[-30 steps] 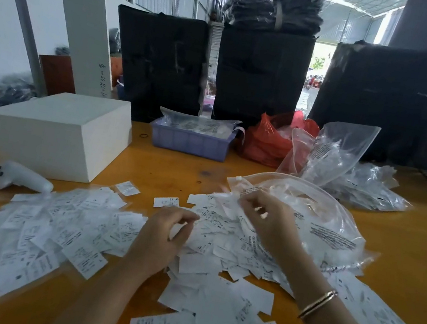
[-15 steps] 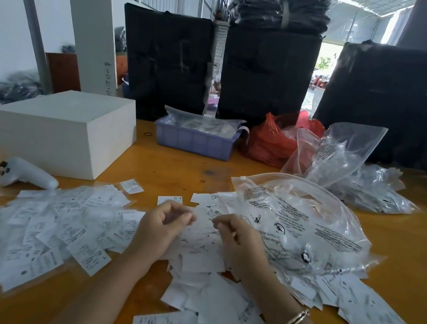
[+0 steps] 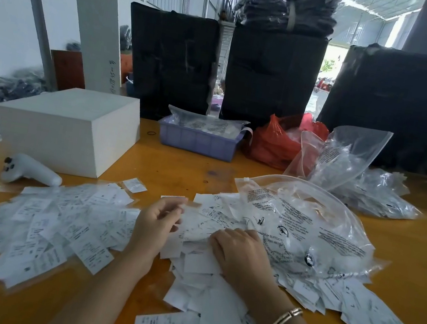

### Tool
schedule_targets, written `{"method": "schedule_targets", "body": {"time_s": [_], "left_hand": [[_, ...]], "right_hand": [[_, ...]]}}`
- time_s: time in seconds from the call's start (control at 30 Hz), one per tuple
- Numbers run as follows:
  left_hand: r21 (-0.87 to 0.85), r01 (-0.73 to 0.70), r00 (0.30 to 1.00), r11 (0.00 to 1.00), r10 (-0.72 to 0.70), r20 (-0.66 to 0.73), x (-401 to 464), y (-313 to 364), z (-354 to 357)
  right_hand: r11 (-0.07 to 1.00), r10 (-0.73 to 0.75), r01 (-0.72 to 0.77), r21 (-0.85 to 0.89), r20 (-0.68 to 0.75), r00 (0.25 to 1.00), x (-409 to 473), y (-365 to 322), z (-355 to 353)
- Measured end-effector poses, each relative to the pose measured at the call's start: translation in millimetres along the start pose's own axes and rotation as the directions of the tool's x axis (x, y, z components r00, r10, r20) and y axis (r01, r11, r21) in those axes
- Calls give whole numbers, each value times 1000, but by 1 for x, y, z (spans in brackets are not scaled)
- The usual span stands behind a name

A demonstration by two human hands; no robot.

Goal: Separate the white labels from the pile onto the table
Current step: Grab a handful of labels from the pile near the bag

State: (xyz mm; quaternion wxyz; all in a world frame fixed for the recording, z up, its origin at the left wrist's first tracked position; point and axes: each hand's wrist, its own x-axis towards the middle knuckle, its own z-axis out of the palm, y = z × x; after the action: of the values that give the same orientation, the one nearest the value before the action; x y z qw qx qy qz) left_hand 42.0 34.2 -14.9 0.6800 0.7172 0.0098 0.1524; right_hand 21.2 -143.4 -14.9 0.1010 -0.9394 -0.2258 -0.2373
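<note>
A pile of white labels (image 3: 197, 269) lies in the middle of the orange table (image 3: 183, 168). More labels (image 3: 55, 220) are spread out flat to the left. My left hand (image 3: 158, 222) is raised a little over the gap between the two, fingers curled, pinching a single white label (image 3: 174, 200) at its fingertips. My right hand (image 3: 240, 255) lies knuckles-up on the pile, fingers bent down into the labels and gripping some. A clear printed plastic bag (image 3: 308, 228) lies on the pile just right of that hand.
A white box (image 3: 70, 129) and a white controller (image 3: 30, 170) sit at the left. At the back stand a purple tray (image 3: 199, 141), a red bag (image 3: 278, 141) and more clear bags (image 3: 348, 161). Black bundles stand behind the table.
My right hand drew back from the bag's mouth toward me and settled on the pile. Both hands met, then my left hand pulled away to the left with a label.
</note>
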Motion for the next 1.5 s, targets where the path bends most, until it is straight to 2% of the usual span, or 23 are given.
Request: {"method": "schedule_targets", "body": {"time_s": [0.1, 0.17, 0.27, 0.4, 0.53, 0.67, 0.77, 0.87, 1.0, 1.13, 1.2, 1.27, 1.4, 1.5], "left_hand": [[-55, 18, 1000, 998, -18, 2, 0, 1, 1], [-89, 27, 1000, 996, -27, 1, 0, 2, 1], [-108, 18, 999, 994, -13, 42, -2, 3, 1], [-108, 33, 995, 994, -22, 96, -3, 3, 3], [-75, 32, 992, 997, -22, 126, -4, 2, 6], [37, -78, 984, 996, 71, 166, -6, 0, 8], [146, -216, 954, 965, 177, 243, -7, 0, 9], [175, -279, 933, 944, 223, 282, -9, 1, 11], [150, -254, 938, 955, 206, 277, -10, 1, 12], [89, -204, 937, 975, 168, 306, -11, 2, 13], [60, -191, 936, 980, 163, 313, -11, 4, 13], [33, -191, 933, 981, 171, 317, -12, 4, 13], [124, -275, 928, 954, 230, 292, -12, 4, 11], [162, -304, 925, 939, 250, 287, -11, 4, 11]], "right_hand": [[993, 40, -30, 111, -89, 995, -2, -1, -5], [947, 172, -130, 294, -122, 978, -3, -2, -6], [749, 425, -302, 590, -77, 902, -3, -1, -7], [571, 573, -340, 747, -66, 817, -3, 6, -9], [450, 577, -324, 832, 6, 817, 0, 5, -13], [591, 532, -326, 738, -52, 845, -2, 6, -9], [639, 477, -276, 718, -88, 875, -1, 2, -6], [679, 429, -255, 688, -89, 899, 0, -3, -6], [528, 467, -266, 806, -14, 884, 0, -3, -3], [539, 482, -235, 809, -67, 874, 1, 2, -3], [505, 506, -219, 835, -81, 859, 2, 5, -4], [402, 549, -229, 887, -33, 835, 2, 7, -5], [249, 531, -230, 941, 66, 845, 2, 7, -5], [34, 490, -172, 985, 134, 862, 1, 7, -6]]}}
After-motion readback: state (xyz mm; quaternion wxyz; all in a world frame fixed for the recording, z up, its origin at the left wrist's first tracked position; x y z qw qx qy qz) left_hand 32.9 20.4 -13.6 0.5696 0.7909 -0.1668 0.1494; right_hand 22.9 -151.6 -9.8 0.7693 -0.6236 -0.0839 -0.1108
